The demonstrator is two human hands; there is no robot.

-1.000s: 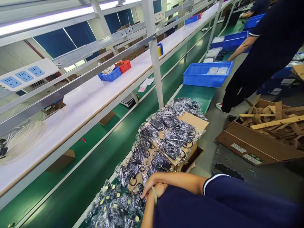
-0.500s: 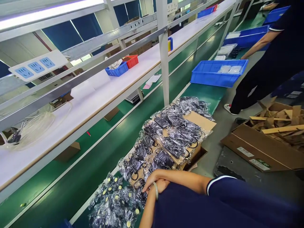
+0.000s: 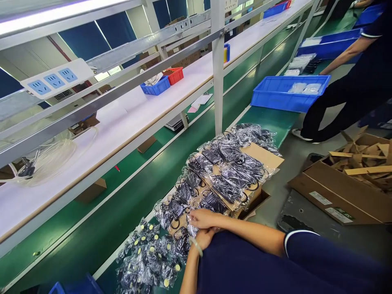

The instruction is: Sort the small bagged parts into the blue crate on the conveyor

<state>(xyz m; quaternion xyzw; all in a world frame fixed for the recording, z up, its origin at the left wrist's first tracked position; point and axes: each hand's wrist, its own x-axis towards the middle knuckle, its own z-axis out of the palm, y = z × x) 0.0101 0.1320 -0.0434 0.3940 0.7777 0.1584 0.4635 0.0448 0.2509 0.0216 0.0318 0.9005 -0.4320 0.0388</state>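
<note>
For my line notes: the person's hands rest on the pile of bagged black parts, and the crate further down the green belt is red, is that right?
Not quite: the crate is blue, as the head view shows. The right hand and left hand do rest on the bagged black parts beside the green belt.

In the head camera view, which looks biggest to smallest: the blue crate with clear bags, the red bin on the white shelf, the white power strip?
1. blue crate
2. white power strip, nearer the camera, so unsure
3. red bin

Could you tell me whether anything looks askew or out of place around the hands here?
The clear bags of black parts are heaped loosely over the flattened cardboard box, some overhanging its edge. The right hand rests on the heap, with the left hand just below. No damage shows.
</note>
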